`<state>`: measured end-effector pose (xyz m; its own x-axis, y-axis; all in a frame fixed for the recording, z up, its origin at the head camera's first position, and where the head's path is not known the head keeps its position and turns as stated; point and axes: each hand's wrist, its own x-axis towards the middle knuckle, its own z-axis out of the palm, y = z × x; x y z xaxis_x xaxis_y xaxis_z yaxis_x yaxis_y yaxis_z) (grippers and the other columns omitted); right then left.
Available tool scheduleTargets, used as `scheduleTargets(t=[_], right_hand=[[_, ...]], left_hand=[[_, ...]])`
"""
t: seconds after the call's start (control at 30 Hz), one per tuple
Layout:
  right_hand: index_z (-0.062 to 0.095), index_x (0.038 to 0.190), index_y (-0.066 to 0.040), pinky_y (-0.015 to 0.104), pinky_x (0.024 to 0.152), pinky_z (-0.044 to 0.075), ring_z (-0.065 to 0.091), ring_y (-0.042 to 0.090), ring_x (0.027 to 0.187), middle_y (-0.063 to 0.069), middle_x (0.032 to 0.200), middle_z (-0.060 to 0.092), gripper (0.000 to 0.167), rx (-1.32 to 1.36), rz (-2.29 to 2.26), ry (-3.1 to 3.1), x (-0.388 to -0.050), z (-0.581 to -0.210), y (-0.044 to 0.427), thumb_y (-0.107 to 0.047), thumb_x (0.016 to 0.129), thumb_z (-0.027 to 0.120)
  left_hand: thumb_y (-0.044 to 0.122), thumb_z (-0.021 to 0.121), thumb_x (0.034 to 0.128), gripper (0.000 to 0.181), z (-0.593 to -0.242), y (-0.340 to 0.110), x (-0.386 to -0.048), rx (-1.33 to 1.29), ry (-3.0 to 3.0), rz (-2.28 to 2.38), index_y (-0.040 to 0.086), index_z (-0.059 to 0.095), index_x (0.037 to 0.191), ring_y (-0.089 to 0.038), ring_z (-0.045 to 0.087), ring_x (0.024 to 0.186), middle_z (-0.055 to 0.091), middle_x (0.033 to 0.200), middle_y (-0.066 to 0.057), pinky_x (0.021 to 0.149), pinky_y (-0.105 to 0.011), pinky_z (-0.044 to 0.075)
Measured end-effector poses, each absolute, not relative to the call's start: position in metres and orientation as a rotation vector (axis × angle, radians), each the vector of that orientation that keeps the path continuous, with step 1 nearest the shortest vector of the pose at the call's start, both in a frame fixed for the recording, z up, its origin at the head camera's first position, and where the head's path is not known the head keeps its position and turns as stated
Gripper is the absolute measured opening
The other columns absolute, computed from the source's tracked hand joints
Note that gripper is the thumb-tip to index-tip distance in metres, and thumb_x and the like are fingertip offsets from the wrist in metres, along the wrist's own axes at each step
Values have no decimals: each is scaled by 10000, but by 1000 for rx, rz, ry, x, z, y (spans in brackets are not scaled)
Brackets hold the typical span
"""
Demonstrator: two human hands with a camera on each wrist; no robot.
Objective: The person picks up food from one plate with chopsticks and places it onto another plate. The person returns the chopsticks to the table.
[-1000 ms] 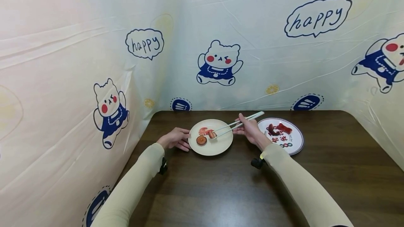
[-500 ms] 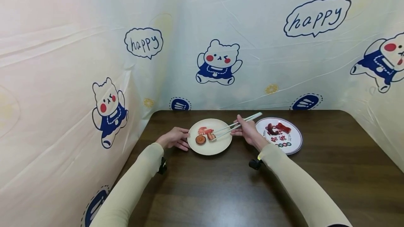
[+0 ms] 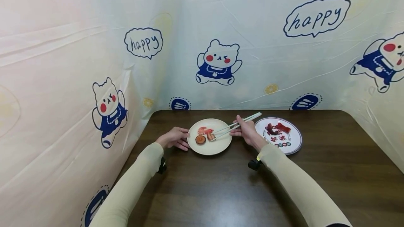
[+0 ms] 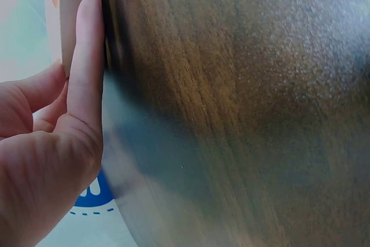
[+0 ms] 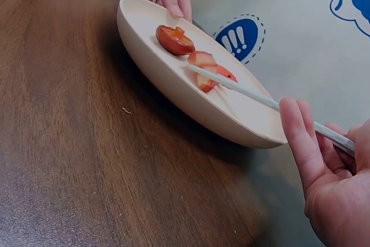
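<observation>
In the head view, my left hand (image 3: 174, 138) holds the left rim of a cream plate (image 3: 222, 146). Its thumb rests on the rim, with fingers against the outside and underneath. My right hand (image 3: 247, 131) grips a pair of pale chopsticks (image 3: 255, 116), their tips low over the plate beside a red-and-white striped piece of food (image 3: 210, 137). In the right wrist view, a chopstick tip touches or nearly touches this piece (image 5: 202, 65). Next to it lie a shrimp (image 3: 205, 131) and a brown mushroom (image 3: 200, 139). Whether the tips still pinch the piece is unclear.
Right of the plate, partly behind my right wrist, stands a white plate (image 3: 295, 143) with a dark rim and red printing. Dark red food pieces (image 3: 283, 128) lie on it. Patterned cloth (image 3: 252, 45) hangs behind and left of the brown wooden table (image 3: 202, 192).
My right hand and the chopsticks have shifted slightly left. The striped piece has come down a little, against the shrimp and mushroom. My left hand stays on the plate rim.
</observation>
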<state>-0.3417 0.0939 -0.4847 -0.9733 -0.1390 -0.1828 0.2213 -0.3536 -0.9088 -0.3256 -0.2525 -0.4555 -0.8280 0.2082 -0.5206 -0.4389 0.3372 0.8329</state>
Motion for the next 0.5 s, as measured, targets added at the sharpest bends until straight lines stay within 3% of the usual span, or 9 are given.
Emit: scheduleTargets(t=[0.5], right_hand=[[535, 1245, 167, 393, 663, 671, 733, 213, 605, 188, 838, 730, 499, 88, -2417, 1641, -340, -486, 91, -318, 1130, 510]], left_hand=[[125, 508, 1127, 475, -453, -252, -325, -209, 2053, 1524, -5, 433, 1578, -288, 762, 813, 704, 1075, -240, 777, -466, 664]])
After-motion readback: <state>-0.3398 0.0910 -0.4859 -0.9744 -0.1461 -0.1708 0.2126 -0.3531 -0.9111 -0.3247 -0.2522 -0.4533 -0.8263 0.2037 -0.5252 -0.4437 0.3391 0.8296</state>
